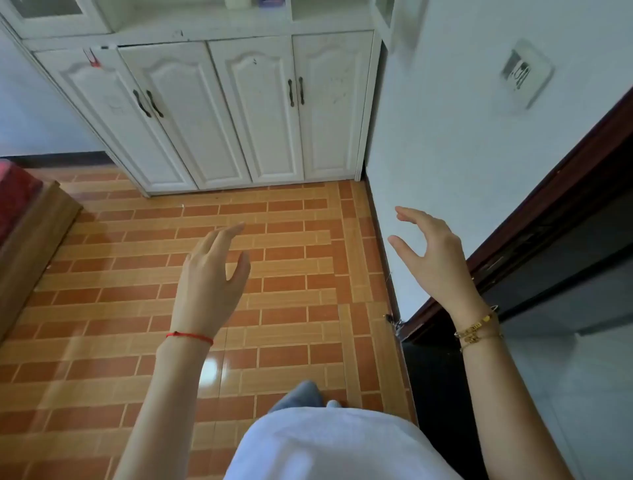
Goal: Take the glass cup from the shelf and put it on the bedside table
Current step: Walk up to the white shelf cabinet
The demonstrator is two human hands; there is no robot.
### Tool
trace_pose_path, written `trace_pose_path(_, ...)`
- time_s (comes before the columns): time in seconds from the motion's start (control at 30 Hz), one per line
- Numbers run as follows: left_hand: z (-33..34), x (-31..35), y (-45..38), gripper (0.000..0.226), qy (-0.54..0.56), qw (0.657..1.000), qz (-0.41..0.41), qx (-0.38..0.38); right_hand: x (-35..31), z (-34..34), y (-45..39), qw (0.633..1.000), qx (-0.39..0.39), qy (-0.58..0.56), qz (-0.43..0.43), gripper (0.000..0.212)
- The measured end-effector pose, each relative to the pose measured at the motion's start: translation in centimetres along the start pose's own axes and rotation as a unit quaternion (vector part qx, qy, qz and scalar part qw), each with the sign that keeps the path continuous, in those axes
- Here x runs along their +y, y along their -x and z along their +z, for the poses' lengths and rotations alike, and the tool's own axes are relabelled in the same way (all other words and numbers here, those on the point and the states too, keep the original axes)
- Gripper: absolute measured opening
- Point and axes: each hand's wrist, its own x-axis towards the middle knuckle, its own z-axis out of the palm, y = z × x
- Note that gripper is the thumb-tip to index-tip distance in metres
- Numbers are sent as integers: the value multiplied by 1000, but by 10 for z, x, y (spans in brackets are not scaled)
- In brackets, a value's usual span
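Note:
My left hand (212, 277) is raised over the tiled floor, fingers loosely apart, holding nothing; a red thread is on its wrist. My right hand (435, 255) is up in front of the white wall, thumb and fingers spread and curved, empty, with gold bracelets on the wrist. A white cabinet (239, 113) with closed lower doors stands ahead; its open shelf (205, 24) runs along the top edge of the view, where only the bottoms of a white object (236, 3) and a dark object (270, 3) show. No glass cup or bedside table is visible.
Orange brick-pattern floor tiles (291, 240) lie between me and the cabinet. A wooden bed frame (30, 246) with red bedding is at the left. A white wall (462, 137) with a socket plate (524, 73) and a dark door frame (548, 219) are on the right.

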Motion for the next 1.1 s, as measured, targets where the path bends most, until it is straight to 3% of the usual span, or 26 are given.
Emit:
trace_pose_path(0.37,41,-25,-79,38,6,1000,-19,-11,30,25,-84,1000,-15,7,23,46)
trace_pose_path(1.1,112,-89,-448,38,12,999,6,-40,70,93,-441,999,10,-5,35,45)
